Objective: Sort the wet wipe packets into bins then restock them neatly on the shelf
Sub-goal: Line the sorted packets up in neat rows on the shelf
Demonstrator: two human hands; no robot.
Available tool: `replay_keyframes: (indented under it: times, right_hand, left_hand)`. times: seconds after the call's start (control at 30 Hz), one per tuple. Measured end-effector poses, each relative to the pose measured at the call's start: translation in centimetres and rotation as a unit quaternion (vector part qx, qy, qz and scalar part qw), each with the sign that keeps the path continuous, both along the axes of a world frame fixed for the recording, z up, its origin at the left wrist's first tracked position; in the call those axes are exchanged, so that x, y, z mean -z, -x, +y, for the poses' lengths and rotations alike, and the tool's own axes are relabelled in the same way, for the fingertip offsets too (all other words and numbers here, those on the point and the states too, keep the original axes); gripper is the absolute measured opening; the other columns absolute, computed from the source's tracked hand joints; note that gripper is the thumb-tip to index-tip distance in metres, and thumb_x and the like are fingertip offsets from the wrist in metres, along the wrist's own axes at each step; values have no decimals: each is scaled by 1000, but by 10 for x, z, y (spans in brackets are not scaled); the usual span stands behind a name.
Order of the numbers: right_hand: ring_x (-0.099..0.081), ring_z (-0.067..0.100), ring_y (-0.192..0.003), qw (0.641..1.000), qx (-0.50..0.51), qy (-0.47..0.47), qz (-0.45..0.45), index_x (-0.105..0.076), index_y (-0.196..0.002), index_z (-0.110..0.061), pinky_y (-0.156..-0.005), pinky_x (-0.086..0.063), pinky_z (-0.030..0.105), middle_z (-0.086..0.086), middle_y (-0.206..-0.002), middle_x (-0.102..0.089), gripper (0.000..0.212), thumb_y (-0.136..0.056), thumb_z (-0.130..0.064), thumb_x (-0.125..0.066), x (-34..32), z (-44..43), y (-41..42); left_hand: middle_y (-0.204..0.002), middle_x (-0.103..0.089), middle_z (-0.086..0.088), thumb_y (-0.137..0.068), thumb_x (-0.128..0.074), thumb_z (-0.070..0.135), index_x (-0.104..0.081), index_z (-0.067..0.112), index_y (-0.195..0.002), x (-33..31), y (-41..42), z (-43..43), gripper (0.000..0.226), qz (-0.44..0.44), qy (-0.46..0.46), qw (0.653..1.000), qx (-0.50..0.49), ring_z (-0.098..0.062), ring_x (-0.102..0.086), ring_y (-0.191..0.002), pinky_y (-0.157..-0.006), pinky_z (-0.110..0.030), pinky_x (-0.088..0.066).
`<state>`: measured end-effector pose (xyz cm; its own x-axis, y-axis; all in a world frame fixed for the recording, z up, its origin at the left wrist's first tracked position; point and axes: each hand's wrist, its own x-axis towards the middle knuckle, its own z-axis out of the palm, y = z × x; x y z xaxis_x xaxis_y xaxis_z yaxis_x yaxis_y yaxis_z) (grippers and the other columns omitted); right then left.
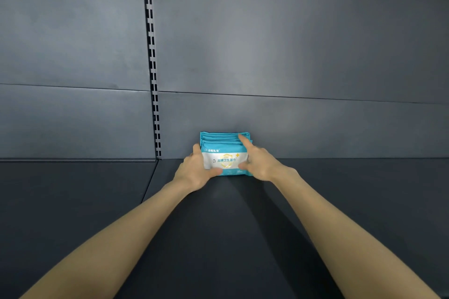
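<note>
A row of several blue-and-white wet wipe packets (224,156) stands upright on the dark shelf board (340,201), pressed against the back panel. My left hand (194,172) grips the row's left end, thumb on the front packet's lower edge. My right hand (261,164) holds the right end, its index finger stretched over the packet tops and its thumb on the front face. Both arms reach straight forward from the bottom of the view.
The grey metal back panel (291,56) rises behind the packets. A slotted upright (153,68) runs down it left of the packets, where two shelf sections meet. A seam (150,182) divides the shelf board below it.
</note>
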<state>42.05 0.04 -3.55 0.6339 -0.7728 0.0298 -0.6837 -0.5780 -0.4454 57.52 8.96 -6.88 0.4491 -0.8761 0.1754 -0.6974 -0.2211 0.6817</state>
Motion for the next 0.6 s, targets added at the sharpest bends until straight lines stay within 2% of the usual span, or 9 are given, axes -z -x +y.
replay_keyframes:
  times: [0.1,0.23,0.33,0.5,0.6]
  right_hand:
    - [-46,29,-122,999,15,38,27,-3,-153,-28,-102,-42,43,11,-142,-37,82,-93,-19,-57,-8,5,2]
    - [-37,33,-133,997,33,71,15,-10,-152,-24,-106,-38,49,9,-154,-18,79,-91,-20,-60,-25,19,10]
    - [-35,35,-134,993,38,110,-6,-19,-150,-19,-107,-37,48,9,-154,-15,71,-92,-22,-59,-44,36,26]
    - [-27,32,-139,984,13,171,-54,-26,-147,-17,-108,-34,47,10,-156,-13,62,-94,-25,-57,-78,78,81]
    - [-26,29,-139,973,-5,214,-88,-29,-146,-17,-107,-35,46,6,-156,-14,58,-95,-27,-56,-92,109,126]
  left_hand:
    - [-124,-55,-5,-77,-74,32,-33,12,-129,-10,0,5,69,-13,-35,999,8,-25,-55,-111,-91,-42,-47]
    - [-141,-42,-13,-78,-73,32,-15,7,-147,-35,4,20,93,-89,-40,995,-3,-32,-45,-126,-102,-45,-40]
    - [-148,-34,-15,-83,-69,34,-14,10,-150,-66,17,40,90,-159,-24,987,10,-34,-35,-134,-108,-45,-33]
    - [-146,-36,-12,-87,-63,39,-23,19,-149,-115,69,92,76,-255,12,966,27,-31,-28,-136,-109,-44,-30]
    - [-145,-38,-8,-87,-62,41,-29,20,-146,-131,115,131,71,-281,53,958,12,-27,-27,-137,-109,-45,-29]
